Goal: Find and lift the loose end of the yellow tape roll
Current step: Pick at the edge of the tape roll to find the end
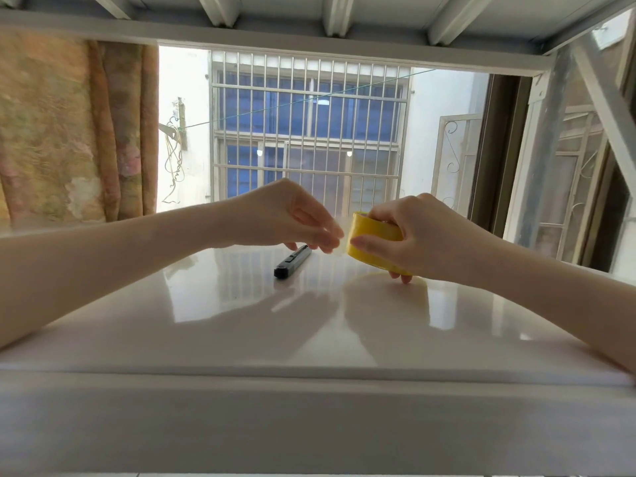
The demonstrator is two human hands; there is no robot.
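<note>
My right hand (418, 235) grips the yellow tape roll (370, 235) just above the glossy white table (309, 339), thumb on its outer face and fingers over the top and underneath. My left hand (292, 218) hovers close to the roll's left side. Its fingertips are pinched together right beside the roll, where a faint, nearly clear strip seems to run from the roll to them. The strip itself is too pale to make out with certainty.
A dark utility knife (292, 261) lies on the table behind and below my left hand. A barred window (309, 132) and a patterned curtain (69, 132) stand beyond the table. A white metal frame (309, 39) runs overhead.
</note>
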